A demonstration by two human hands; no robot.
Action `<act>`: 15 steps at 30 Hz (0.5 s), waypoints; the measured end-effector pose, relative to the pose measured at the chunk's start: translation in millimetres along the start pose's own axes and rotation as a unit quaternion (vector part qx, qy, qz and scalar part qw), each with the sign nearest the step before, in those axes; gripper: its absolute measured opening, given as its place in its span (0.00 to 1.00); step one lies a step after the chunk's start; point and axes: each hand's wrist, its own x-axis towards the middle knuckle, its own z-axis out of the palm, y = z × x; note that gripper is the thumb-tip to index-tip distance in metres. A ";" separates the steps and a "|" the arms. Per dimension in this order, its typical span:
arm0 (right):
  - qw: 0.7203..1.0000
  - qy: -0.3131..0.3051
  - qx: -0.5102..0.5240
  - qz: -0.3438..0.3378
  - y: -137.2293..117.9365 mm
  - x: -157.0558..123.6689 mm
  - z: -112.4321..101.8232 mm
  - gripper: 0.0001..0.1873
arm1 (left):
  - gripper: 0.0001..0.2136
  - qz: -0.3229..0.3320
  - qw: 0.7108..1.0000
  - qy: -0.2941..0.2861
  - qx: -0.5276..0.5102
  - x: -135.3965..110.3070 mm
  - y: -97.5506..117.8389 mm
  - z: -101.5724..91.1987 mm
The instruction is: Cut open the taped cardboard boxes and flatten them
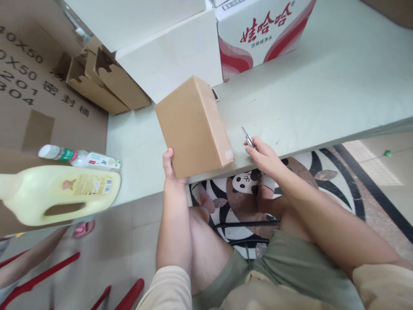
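Note:
A closed brown cardboard box (187,129) is held tilted over the pale table by my left hand (171,165). The thumb lies on the box's near left face; the other fingers are hidden beneath or behind it. Tape runs along the box's narrow right side. My right hand (263,155) is closed around a utility knife (249,140) with its blade out, pointing up and to the left. The knife is a little to the right of the box, not touching it.
On the table (338,82), a white-and-red carton (264,38) and a white box (174,51) stand at the back. Folded cardboard pieces (106,82) lean at the left, near a plastic bottle (84,157) and a large yellow jug (93,183). Another person's leg (41,254) shows at lower left.

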 end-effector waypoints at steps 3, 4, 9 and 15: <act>1.000 -0.001 -0.005 0.002 -0.2 0.0 -0.5 0.15 | 0.25 -0.002 1.000 -0.002 0.000 0.1 0.1 -0.1; 1.000 -0.001 -0.006 0.002 -0.4 0.0 -0.6 0.15 | 0.25 -0.003 1.000 -0.003 0.000 0.3 -0.1 -0.7; 1.000 0.001 -0.005 0.004 -1.2 0.5 -0.5 0.15 | 0.25 0.001 1.000 -0.003 0.004 1.5 -1.3 -4.2; 1.000 0.004 0.003 0.002 -1.6 0.9 0.0 0.13 | 0.24 -0.002 1.000 -0.001 0.001 0.5 -0.2 -2.1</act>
